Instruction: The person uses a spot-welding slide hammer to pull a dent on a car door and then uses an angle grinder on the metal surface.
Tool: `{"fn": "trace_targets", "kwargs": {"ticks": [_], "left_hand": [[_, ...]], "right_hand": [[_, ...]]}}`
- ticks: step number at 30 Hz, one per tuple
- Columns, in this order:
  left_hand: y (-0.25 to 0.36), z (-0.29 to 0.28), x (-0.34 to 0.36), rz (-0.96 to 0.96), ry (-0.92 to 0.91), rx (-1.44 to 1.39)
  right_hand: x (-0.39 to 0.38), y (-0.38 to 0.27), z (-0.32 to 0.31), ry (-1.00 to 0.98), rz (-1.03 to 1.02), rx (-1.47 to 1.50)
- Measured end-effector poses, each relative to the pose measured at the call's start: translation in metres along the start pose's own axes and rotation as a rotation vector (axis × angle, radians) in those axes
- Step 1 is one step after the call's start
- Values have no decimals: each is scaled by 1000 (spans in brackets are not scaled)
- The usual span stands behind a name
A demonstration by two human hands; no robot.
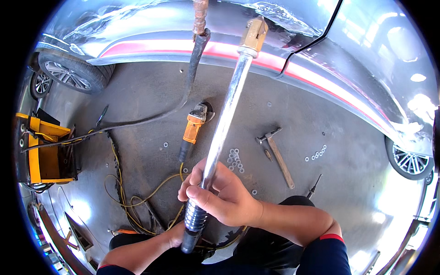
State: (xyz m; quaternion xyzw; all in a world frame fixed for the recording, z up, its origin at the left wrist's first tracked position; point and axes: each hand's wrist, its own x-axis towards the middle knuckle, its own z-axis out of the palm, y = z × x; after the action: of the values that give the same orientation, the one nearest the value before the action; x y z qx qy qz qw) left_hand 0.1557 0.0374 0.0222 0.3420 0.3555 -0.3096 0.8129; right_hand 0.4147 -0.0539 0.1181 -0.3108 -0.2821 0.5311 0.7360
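My right hand (229, 197) is closed round the shiny metal shaft of a long slide hammer (229, 103), just above its ribbed black handle. A brass-coloured head at the tool's far end overlaps the car's side panel in view; whether it touches cannot be told. My left hand (174, 234) lies by the lower end of the handle, its fingers hidden behind it. The silver-grey car body (220, 23) shows rough, bare-looking patches above a red-and-white reflection strip. At the panel, a copper-coloured rod (200, 18) joins a thick black cable (196, 59).
On the grey floor lie an orange angle grinder (193, 130) with a yellow cord, a hammer (280, 160), several washers (235, 160) and a thin pointed tool (315, 185). A yellow-and-black open box (46, 160) stands at left. Car wheels (68, 73) flank the panel.
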Motion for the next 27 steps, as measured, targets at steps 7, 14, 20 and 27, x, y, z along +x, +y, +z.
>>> {"fn": "trace_targets", "kwargs": {"ticks": [7,14,20,27], "left_hand": [[2,-5,11,117,325,13],[8,2,13,146,321,-25],[14,7,11,153,308,-91],[18,9,9,157,300,-82]], "right_hand": [[1,-4,-6,39,59,32],[2,-6,-9,44,54,31],[3,-4,-9,43,38,51],[3,-3,-10,45,29,39]]}}
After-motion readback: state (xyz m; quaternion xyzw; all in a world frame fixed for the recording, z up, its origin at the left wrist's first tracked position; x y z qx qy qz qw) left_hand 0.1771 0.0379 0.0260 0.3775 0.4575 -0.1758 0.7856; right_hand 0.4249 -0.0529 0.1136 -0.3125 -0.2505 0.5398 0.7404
